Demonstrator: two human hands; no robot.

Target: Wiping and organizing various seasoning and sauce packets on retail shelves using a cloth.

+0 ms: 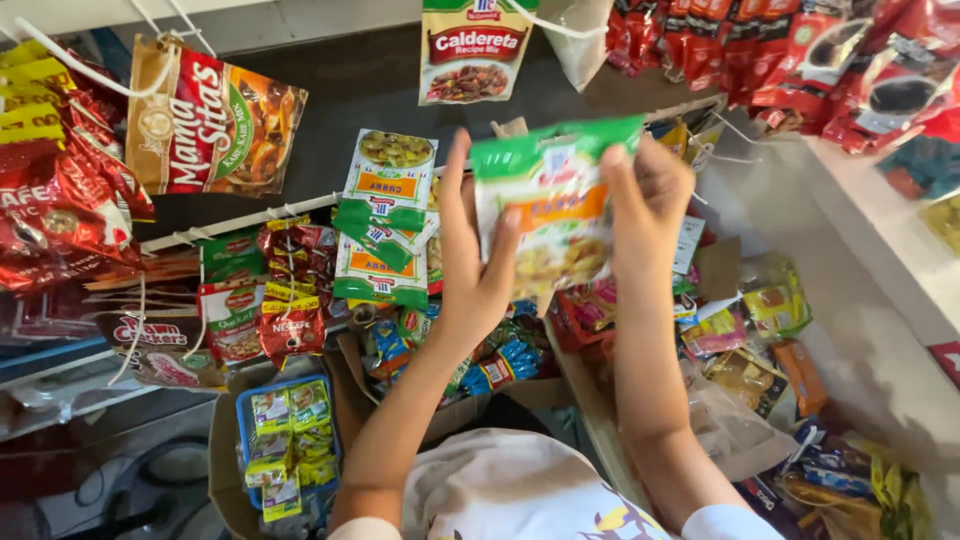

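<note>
Nearest to me I see my own white shirt at the bottom edge, and both forearms rise from it toward the middle of the view. My left hand and my right hand are both closed on one green sachet, the left gripping its left edge with the thumb across the front, the right pinching its upper right edge. I hold the sachet up in the air, upright, facing me, above the clutter of goods. Below my left arm sits a blue tray of small yellow-green packets, inside a cardboard box. Beside my right arm, loose snack packs lie heaped along a white shelf. Just behind the left hand hang more green sachets of the same kind, with red coffee strips to their left on a white rail. Farther back, a brown-and-red mix pouch hangs at upper left, another pouch hangs at top centre, and red coffee sachets crowd the upper right.
</note>
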